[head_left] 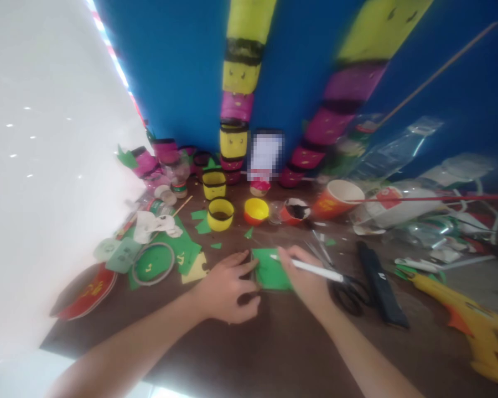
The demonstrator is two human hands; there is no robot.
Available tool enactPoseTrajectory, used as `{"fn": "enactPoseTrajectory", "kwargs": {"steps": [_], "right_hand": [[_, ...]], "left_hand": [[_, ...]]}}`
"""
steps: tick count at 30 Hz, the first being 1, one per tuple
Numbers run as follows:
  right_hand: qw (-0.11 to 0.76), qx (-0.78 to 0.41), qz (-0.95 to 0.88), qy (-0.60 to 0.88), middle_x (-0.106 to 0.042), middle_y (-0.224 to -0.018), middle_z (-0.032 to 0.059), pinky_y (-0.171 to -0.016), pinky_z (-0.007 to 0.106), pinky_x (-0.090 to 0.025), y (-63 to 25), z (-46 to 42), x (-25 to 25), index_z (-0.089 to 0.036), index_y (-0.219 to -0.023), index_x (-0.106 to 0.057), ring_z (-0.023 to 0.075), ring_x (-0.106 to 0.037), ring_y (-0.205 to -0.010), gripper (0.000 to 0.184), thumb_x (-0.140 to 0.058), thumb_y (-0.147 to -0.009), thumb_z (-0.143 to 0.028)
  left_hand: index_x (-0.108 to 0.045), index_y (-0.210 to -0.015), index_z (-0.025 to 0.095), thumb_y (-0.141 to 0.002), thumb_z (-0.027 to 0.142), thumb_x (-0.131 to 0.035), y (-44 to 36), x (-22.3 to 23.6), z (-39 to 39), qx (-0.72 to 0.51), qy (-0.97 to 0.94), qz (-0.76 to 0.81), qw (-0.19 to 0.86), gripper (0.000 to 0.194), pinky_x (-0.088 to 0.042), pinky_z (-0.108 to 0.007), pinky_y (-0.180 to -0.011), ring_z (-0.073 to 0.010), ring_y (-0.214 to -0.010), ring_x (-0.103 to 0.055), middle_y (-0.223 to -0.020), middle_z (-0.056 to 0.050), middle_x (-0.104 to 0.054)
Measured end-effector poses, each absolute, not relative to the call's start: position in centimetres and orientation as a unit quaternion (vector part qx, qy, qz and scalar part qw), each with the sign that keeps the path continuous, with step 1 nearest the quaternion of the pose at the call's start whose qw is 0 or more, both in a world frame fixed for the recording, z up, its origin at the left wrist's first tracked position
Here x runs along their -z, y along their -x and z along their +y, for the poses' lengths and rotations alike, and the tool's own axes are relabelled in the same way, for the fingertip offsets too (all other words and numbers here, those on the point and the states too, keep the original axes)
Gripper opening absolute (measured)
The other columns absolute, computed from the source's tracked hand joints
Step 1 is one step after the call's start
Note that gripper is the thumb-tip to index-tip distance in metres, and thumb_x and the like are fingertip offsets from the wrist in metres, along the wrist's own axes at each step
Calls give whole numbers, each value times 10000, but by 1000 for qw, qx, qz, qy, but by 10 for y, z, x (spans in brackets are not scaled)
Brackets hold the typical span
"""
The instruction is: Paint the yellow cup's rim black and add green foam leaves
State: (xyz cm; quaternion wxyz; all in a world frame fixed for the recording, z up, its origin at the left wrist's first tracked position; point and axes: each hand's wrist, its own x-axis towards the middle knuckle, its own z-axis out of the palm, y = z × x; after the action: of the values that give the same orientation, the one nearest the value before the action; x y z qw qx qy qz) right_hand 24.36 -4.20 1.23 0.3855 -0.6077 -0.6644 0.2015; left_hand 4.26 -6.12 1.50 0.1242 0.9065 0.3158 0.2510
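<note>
A small green paper (pixel 271 270) lies on the brown table between my hands. My left hand (pixel 229 288) rests at the paper's left edge, fingers spread and pressing down, the thumb apart. A thin dark edge shows beside these fingers, too blurred to name. In my right hand (pixel 305 276) is a white pen (pixel 319 270), slanted with its tip over the paper's upper part. Black-handled scissors (pixel 351 296) lie just right of that hand, partly hidden by it. Past the paper stand a yellow cup (pixel 220 215) with a dark rim and a yellow-and-red cup (pixel 256 211).
At right are a long black case (pixel 382 284), a yellow glue gun (pixel 460 309) and clear plastic bottles (pixel 394 149). Left lie a tape roll (pixel 152 264), green paper scraps (pixel 191 251) and a red bowl-like container (pixel 87 290). A phone (pixel 265 155) leans at the back among painted stacked cups (pixel 234 141).
</note>
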Motion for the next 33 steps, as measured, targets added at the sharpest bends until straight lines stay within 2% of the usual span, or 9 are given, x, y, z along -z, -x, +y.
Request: {"fn": "enactPoseTrajectory", "kwargs": {"steps": [6, 13, 18, 24, 33], "right_hand": [[389, -193, -664, 609, -364, -464, -56, -460, 217, -309, -245, -44, -13, -199, -516, -407, 96, -372, -459, 382, -480, -843, -383], [388, -178, -658, 620, -345, -455, -57, -468, 223, -302, -246, -47, -15, -201, -507, -373, 96, -357, -456, 395, -475, -850, -367], [388, -181, -659, 618, -344, -451, -55, -447, 221, -296, -245, -47, -17, -202, -506, -389, 97, -362, -449, 388, -476, -845, -369], [385, -180, -665, 615, -381, -448, -53, -443, 220, -305, -246, -46, -17, -199, -512, -425, 97, -378, -443, 378, -473, -845, -373], [378, -170, -671, 615, -359, -453, -56, -459, 225, -304, -247, -46, -17, -201, -505, -391, 95, -365, -448, 379, -466, -843, -355]], "left_hand": [[-692, -778, 193, -756, 334, -508, -43, -16, -61, -248, -909, 310, 129, 234, -377, -424, -1019, -266, -1175, -499, -1180, -114, -594], [-672, -805, 187, -752, 325, -504, -41, -14, -61, -230, -912, 312, 138, 224, -366, -441, -1020, -285, -1209, -459, -1213, -108, -568], [-614, -1003, 198, -704, 373, -540, -42, -17, -62, -206, -913, 325, 138, 354, -336, -487, -1020, -321, -1273, -358, -1224, -120, -522], [-515, -1213, 274, -719, 454, -546, -48, -19, -62, -172, -931, 299, 117, 527, -146, -586, -1062, -349, -1335, -227, -1378, -119, -365], [-509, -1233, 295, -760, 513, -511, -50, -19, -64, -162, -926, 320, 115, 521, -159, -574, -1067, -348, -1345, -204, -1417, -105, -329]]}}
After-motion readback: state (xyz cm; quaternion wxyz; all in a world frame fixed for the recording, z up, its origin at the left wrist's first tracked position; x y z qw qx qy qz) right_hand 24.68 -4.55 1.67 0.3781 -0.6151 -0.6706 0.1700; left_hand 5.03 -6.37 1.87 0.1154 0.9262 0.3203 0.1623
